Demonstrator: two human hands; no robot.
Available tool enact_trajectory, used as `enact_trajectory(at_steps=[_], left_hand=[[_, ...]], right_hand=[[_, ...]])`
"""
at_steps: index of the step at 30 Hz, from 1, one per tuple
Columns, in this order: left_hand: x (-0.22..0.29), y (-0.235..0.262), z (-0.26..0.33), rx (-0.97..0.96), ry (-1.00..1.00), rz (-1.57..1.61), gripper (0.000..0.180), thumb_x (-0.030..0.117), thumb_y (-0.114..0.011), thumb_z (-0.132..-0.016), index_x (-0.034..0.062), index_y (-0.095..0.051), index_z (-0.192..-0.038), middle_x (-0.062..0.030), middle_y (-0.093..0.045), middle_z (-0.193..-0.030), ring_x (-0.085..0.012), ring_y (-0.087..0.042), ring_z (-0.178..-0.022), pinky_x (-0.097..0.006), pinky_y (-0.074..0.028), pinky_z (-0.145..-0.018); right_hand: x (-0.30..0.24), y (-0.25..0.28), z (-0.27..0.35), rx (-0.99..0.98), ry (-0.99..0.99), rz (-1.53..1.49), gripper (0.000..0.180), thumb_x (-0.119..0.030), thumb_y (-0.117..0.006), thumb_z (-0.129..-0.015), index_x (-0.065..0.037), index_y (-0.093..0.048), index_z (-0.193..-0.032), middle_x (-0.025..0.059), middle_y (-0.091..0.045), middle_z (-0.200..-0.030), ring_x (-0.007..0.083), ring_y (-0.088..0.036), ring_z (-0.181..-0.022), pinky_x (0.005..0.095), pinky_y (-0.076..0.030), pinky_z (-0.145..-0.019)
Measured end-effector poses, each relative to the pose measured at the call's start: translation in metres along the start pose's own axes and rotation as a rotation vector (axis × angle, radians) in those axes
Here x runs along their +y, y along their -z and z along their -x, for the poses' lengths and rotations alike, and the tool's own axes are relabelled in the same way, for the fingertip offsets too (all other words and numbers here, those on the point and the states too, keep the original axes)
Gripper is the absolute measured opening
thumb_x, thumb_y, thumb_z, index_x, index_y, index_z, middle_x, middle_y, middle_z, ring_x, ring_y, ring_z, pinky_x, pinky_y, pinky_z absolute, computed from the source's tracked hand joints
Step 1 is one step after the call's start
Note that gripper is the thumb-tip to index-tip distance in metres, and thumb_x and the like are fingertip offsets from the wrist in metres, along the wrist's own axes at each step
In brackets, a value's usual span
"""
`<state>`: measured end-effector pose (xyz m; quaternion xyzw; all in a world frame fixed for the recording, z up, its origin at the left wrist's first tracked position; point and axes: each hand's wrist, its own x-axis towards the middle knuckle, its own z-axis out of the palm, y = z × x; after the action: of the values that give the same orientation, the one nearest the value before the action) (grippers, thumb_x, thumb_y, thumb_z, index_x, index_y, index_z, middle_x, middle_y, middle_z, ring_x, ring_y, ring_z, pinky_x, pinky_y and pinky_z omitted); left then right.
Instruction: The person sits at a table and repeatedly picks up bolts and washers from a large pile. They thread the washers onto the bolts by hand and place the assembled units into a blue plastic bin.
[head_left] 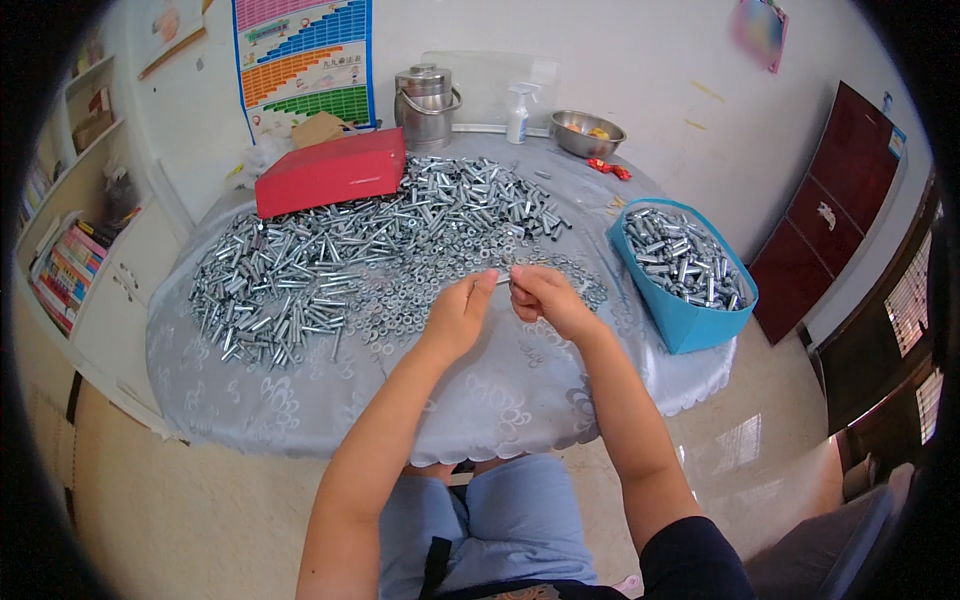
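Over the near side of the heap, my two hands meet with closed fingertips. A short piece of a silvery metal bolt [503,281] shows in the gap between them. My left hand [461,308] pinches one end of it between thumb and fingers. My right hand [547,297] has its fingers curled at the other end; whatever small part they pinch is hidden. Just beyond my hands lie many loose washers or nuts [400,305]. A wide pile of bolts [290,270] spreads to their left and behind them.
A blue fabric bin [690,325] full of assembled-looking bolts stands at the right. The red box [330,172] rests on the pile. Behind are a lidded metal pail [428,110], a spray bottle [518,115] and a steel bowl [575,145]. A grey cloth [480,400] covers the rounded table.
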<state>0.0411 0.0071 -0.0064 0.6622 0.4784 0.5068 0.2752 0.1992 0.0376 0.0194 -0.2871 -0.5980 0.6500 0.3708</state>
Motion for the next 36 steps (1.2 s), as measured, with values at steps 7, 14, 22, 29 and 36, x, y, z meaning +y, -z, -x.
enact_trajectory(at_steps=[7,14,22,29,36], left_hand=[[-0.002,0.005,-0.001,0.005,-0.270,-0.223,0.038,0.035,-0.042,-0.090,-0.0001,-0.051,-0.080,-0.0141,-0.050,-0.064,-0.0283,-0.048,-0.059,-0.035,-0.038,-0.058],[0.002,0.000,0.002,0.059,-0.135,-0.054,0.034,0.035,-0.044,-0.089,0.0024,-0.047,-0.082,-0.0090,-0.049,-0.063,-0.0218,-0.047,-0.056,-0.033,-0.037,-0.054],[-0.001,0.001,-0.001,0.093,-0.032,0.001,0.035,0.038,-0.044,-0.089,0.0035,-0.042,-0.092,-0.0028,-0.048,-0.063,-0.0132,-0.043,-0.053,-0.028,-0.036,-0.052],[0.001,0.000,-0.001,0.104,-0.052,-0.021,0.035,0.038,-0.045,-0.089,0.0030,-0.042,-0.093,-0.0036,-0.048,-0.062,-0.0136,-0.043,-0.052,-0.028,-0.036,-0.051],[-0.003,0.000,-0.002,0.107,-0.066,-0.017,0.032,0.035,-0.045,-0.089,0.0037,-0.043,-0.093,-0.0039,-0.048,-0.062,-0.0139,-0.044,-0.052,-0.028,-0.036,-0.051]], right_hand=[[-0.001,0.003,-0.001,0.054,-0.126,0.021,0.045,-0.033,-0.044,-0.090,-0.012,-0.029,-0.053,-0.0046,-0.025,-0.048,0.0077,-0.022,-0.042,0.0239,-0.016,-0.040],[0.005,0.009,-0.005,0.107,-0.058,-0.148,0.032,-0.030,-0.047,-0.087,-0.007,-0.046,-0.066,-0.0022,-0.036,-0.054,0.0098,-0.033,-0.046,0.0239,-0.025,-0.044],[-0.016,0.055,0.004,0.119,0.458,-0.840,0.032,-0.036,-0.042,-0.088,-0.007,-0.055,-0.084,-0.0009,-0.041,-0.066,0.0128,-0.039,-0.059,0.0244,-0.031,-0.052],[-0.024,0.099,0.027,0.061,0.950,-1.301,0.067,-0.066,-0.033,-0.079,-0.007,-0.056,-0.102,0.0003,-0.040,-0.068,0.0143,-0.035,-0.060,0.0271,-0.031,-0.054],[-0.018,0.092,0.021,0.021,0.793,-1.287,0.065,-0.064,-0.035,-0.079,-0.004,-0.056,-0.095,0.0011,-0.042,-0.067,0.0144,-0.035,-0.059,0.0265,-0.030,-0.053]])
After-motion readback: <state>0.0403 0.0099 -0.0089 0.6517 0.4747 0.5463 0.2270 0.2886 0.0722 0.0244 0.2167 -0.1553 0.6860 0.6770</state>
